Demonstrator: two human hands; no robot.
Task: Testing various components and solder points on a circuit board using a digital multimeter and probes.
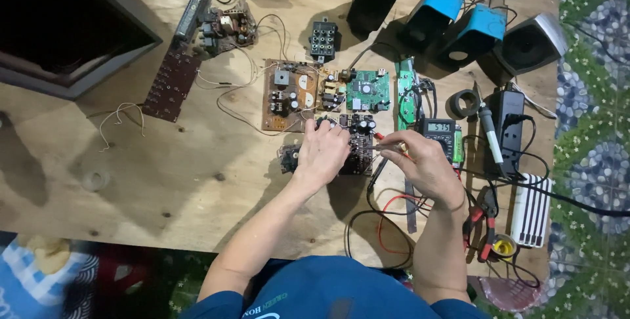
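Note:
My left hand (321, 151) rests on a dark circuit board (359, 136) with black capacitors and steadies its left side. My right hand (420, 161) pinches a thin red-tipped test probe (380, 136) whose tip touches the same board. Red and black probe leads (387, 224) curl from under my right wrist toward the plank's near edge. A multimeter with a lit display (441, 134) lies just behind my right hand.
More boards sit behind: a brown one (285, 96), a green one (367, 90), a long dark strip (172, 76). Black and blue speakers (453, 20) line the far edge. Soldering iron (489, 132), tape roll (464, 104), white power strip (530, 209), pliers (484, 217) right.

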